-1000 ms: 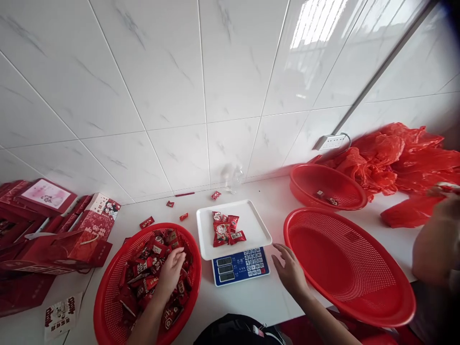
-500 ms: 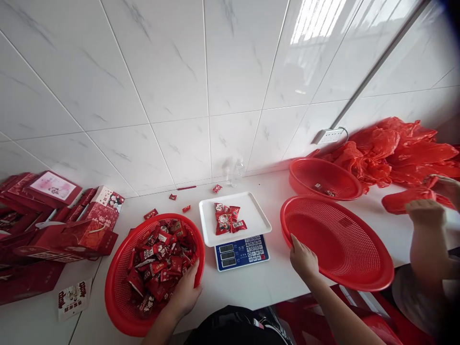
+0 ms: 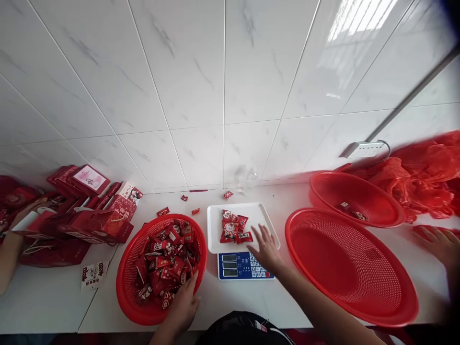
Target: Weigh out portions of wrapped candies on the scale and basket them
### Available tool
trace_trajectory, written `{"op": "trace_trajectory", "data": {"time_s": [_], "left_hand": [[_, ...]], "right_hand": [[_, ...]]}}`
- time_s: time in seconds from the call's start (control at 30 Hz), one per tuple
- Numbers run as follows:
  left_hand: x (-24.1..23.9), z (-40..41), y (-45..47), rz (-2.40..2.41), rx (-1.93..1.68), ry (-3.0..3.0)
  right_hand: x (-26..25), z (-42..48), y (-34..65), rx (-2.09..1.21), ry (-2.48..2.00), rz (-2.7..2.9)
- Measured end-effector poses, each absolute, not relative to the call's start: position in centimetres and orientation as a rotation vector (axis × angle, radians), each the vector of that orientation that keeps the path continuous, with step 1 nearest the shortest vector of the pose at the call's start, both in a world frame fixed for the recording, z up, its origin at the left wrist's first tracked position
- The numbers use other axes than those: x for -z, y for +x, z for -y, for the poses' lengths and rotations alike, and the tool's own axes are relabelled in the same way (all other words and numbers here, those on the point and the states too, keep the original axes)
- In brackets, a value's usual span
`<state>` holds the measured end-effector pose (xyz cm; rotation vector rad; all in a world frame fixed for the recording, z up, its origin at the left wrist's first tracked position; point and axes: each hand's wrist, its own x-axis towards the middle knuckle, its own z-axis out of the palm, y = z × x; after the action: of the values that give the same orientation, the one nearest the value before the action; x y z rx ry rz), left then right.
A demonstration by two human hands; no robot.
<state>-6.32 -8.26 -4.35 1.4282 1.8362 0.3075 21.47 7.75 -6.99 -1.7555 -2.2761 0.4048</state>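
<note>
My left hand [image 3: 185, 302] grips the right rim of a red plastic basket [image 3: 124, 287] full of red-wrapped candies [image 3: 165, 258]; its thumb side shows, the other fingers being partly hidden. Over the keypad and front right edge of a digital scale [image 3: 233, 273], my right hand [image 3: 265, 248] is open with fingers spread and holds nothing. On the scale's white tray [image 3: 258, 215] lies a small group of red candy packets [image 3: 233, 226], just left of my right fingertips. A larger red basket [image 3: 323, 258] stands to the right of the scale, with no candies visible in it.
Another red basket [image 3: 323, 182] with a few small packets sits behind. Red plastic bags [image 3: 420, 177] and a co-worker's hand [image 3: 438, 244] are at right. Red gift boxes [image 3: 97, 220] and another person's arm [image 3: 9, 254] are at left. Loose candies [image 3: 196, 211] lie near the wall.
My right hand has let go of the large right basket and moved left to the scale. That basket now rests farther onto the table. An arm has appeared at the far left.
</note>
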Motion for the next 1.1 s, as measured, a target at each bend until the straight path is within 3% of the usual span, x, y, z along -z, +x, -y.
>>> {"op": "trace_trajectory", "data": {"time_s": [0.27,0.5,0.93,1.1], "left_hand": [[4.7,9.1,-3.1,-2.052,-0.807,1.316],[4.0,11.5,-2.2,-2.221,-0.843,1.134],[1.9,9.2,-0.6,-2.137,-0.763,1.233],[2.4,7.2,-2.9,-2.051,-0.727,1.448]], "right_hand": [[5.4,-11.2,15.2,-0.531,-1.393,2.63],[5.9,-14.5,15.7,-0.534,-1.204,2.726],[5.6,-16.7,16.6,-0.738,-1.28,2.216],[4.4,-16.4,21.0,-0.729,-1.419,1.599]]}}
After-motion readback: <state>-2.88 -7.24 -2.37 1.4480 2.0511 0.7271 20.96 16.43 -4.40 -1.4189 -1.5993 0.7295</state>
